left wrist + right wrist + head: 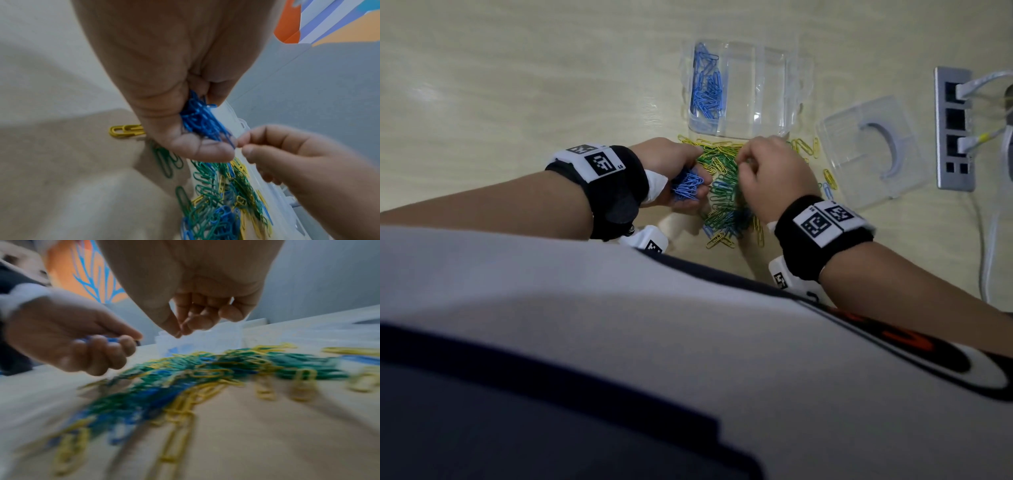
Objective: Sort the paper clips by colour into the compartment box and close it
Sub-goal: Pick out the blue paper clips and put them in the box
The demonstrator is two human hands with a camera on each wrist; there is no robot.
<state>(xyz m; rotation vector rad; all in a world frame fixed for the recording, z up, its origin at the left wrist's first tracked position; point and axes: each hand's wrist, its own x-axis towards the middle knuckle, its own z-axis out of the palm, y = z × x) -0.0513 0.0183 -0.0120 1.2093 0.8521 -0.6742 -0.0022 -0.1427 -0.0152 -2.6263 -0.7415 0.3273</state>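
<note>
My left hand [698, 176] grips a bunch of blue paper clips [686, 186] in its curled fingers, just left of the mixed pile of green, yellow and blue clips [722, 195]. The bunch [201, 120] sticks out past the thumb in the left wrist view. My right hand [744, 164] hovers over the pile's far end with thumb and forefinger pressed together [179, 334]; no clip shows between them. Beyond the pile stands the clear compartment box [774, 85], open, with blue clips [707, 87] in its left compartment.
The box's clear lid [869, 150] lies to the right of the pile. Further right, a grey socket strip [955, 126] is set in the table, with white plugs and cables. A few yellow clips [815, 147] lie scattered between pile and lid.
</note>
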